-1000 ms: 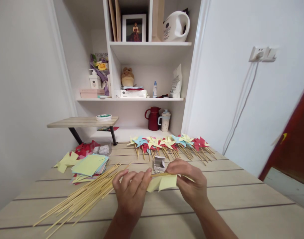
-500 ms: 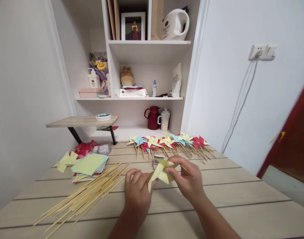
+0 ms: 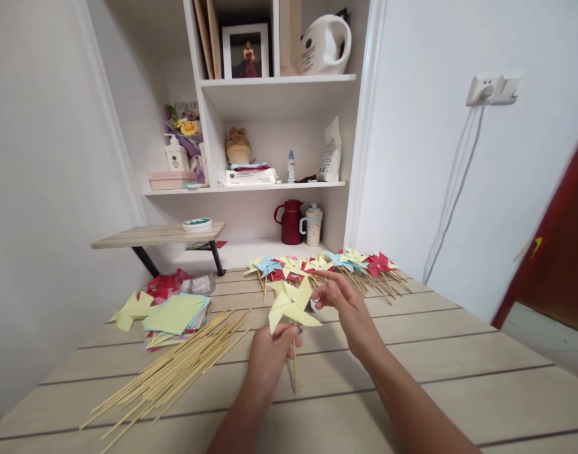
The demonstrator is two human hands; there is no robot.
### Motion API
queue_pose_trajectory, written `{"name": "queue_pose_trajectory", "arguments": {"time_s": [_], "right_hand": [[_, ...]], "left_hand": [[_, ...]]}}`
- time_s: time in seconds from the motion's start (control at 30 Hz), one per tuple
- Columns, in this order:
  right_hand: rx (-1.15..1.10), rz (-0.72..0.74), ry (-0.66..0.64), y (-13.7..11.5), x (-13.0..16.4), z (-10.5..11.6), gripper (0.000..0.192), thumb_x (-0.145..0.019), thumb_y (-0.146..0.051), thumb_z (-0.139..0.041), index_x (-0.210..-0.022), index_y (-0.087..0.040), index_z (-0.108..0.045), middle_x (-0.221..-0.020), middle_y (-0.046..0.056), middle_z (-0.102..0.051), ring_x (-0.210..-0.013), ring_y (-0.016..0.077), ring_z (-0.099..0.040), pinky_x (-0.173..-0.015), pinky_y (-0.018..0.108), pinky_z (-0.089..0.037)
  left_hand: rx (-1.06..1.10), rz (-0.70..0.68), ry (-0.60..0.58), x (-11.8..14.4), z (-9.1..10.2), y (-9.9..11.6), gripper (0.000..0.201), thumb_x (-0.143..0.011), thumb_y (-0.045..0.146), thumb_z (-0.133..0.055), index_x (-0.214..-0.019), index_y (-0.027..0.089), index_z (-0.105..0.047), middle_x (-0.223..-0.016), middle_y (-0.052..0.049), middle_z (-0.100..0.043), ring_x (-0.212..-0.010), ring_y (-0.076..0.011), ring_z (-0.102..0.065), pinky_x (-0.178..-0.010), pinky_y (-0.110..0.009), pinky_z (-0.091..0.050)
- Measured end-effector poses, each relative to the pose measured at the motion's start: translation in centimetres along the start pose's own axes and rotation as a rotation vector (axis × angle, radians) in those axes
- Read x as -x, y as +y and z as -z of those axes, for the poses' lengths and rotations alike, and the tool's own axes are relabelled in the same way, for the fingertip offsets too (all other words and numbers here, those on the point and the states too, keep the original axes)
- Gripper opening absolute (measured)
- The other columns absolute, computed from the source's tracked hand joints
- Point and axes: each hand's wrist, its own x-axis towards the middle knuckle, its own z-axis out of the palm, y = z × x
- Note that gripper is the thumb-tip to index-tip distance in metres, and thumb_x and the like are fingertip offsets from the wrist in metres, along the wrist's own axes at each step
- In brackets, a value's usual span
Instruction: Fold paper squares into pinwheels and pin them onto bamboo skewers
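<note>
A pale yellow paper pinwheel (image 3: pixel 289 304) on a thin wooden stick faces me above the middle of the table. My left hand (image 3: pixel 268 353) is closed around that stick, just under the paper blades. To the right of the blades is my right hand (image 3: pixel 350 309), its fingers apart and bent, holding nothing I can see. Behind both hands lies a row of finished pinwheels (image 3: pixel 293 266) in yellow, blue and red. Part of a small clear container behind the yellow pinwheel is mostly hidden.
Loose wooden sticks (image 3: pixel 175 372) lie left of my hands. Beyond them are stacked coloured paper squares (image 3: pixel 175 314), a yellow paper pinwheel head (image 3: pixel 132 311), red paper pieces (image 3: pixel 163 285) and a clear box (image 3: pixel 197 285). A small raised shelf (image 3: pixel 142 236) stands at the back left.
The pinwheel has turned upright to face me, its stick now pointing down in my left hand. My right hand has let go of it and moved slightly away, fingers opened.
</note>
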Motion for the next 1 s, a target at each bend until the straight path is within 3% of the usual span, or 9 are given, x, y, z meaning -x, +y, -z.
{"name": "queue_pose_trajectory", "arguments": {"time_s": [0.2, 0.37, 0.5, 0.63, 0.83, 1.0], "right_hand": [[-0.037, -0.139, 0.038, 0.7, 0.2, -0.4, 0.047, -0.086, -0.058, -0.057, -0.112, -0.019, -0.058, -0.074, 0.001, -0.065, -0.061, 0.0138, -0.057, -0.064, 0.029, -0.047], [0.058, -0.346, -0.235, 1.4, 1.2, -1.9, 0.040, -0.079, -0.054, -0.065, -0.098, -0.018, -0.057, -0.075, 0.001, -0.068, -0.047, 0.0086, -0.053, -0.048, 0.022, -0.040], [0.097, -0.415, -0.404, 1.5, 2.2, -2.9, 0.039, -0.082, -0.053, -0.060, -0.104, -0.021, -0.053, -0.087, 0.004, -0.073, -0.039, 0.0072, -0.053, -0.039, 0.020, -0.034], [0.114, -0.433, -0.509, 2.1, 2.9, -3.5, 0.039, -0.078, -0.042, -0.066, -0.108, -0.022, -0.050, -0.083, 0.001, -0.071, -0.036, 0.0073, -0.053, -0.034, 0.018, -0.029], [0.271, -0.346, -0.428, 4.1, 3.7, -4.5, 0.040, -0.067, -0.023, -0.073, -0.102, -0.023, -0.054, -0.103, 0.003, -0.067, -0.043, 0.0054, -0.055, -0.041, 0.021, -0.043], [0.112, -0.399, -0.413, 4.9, 3.9, -5.4, 0.028, -0.070, -0.024, -0.066, -0.095, -0.021, -0.053, -0.069, -0.005, -0.066, -0.038, 0.0085, -0.055, -0.037, 0.018, -0.036]], "left_hand": [[0.087, 0.010, 0.158, -0.2, 1.0, -0.3, 0.036, -0.070, 0.048, -0.069, -0.081, 0.014, -0.078, -0.069, -0.005, -0.068, -0.060, -0.0142, -0.052, -0.064, -0.026, -0.042], [0.160, -0.019, 0.306, -0.8, 2.0, -0.5, 0.038, -0.070, 0.047, -0.072, -0.086, 0.013, -0.078, -0.073, -0.007, -0.071, -0.070, -0.0171, -0.058, -0.071, -0.027, -0.045], [0.224, -0.024, 0.363, -1.2, 2.8, -0.6, 0.041, -0.069, 0.048, -0.073, -0.088, 0.012, -0.078, -0.074, -0.009, -0.072, -0.076, -0.0196, -0.062, -0.077, -0.031, -0.046], [0.294, -0.010, 0.425, -1.5, 3.5, -0.7, 0.041, -0.066, 0.046, -0.077, -0.090, 0.012, -0.077, -0.077, -0.009, -0.073, -0.077, -0.0196, -0.063, -0.081, -0.033, -0.047], [0.319, -0.050, 0.461, -1.5, 3.4, -0.6, 0.042, -0.065, 0.048, -0.077, -0.086, 0.012, -0.077, -0.076, -0.009, -0.073, -0.079, -0.0208, -0.065, -0.083, -0.035, -0.048], [0.298, -0.085, 0.477, -1.3, 3.2, -0.3, 0.035, -0.067, 0.044, -0.075, -0.084, 0.013, -0.077, -0.079, -0.009, -0.074, -0.084, -0.0228, -0.067, -0.085, -0.036, -0.049]]}}
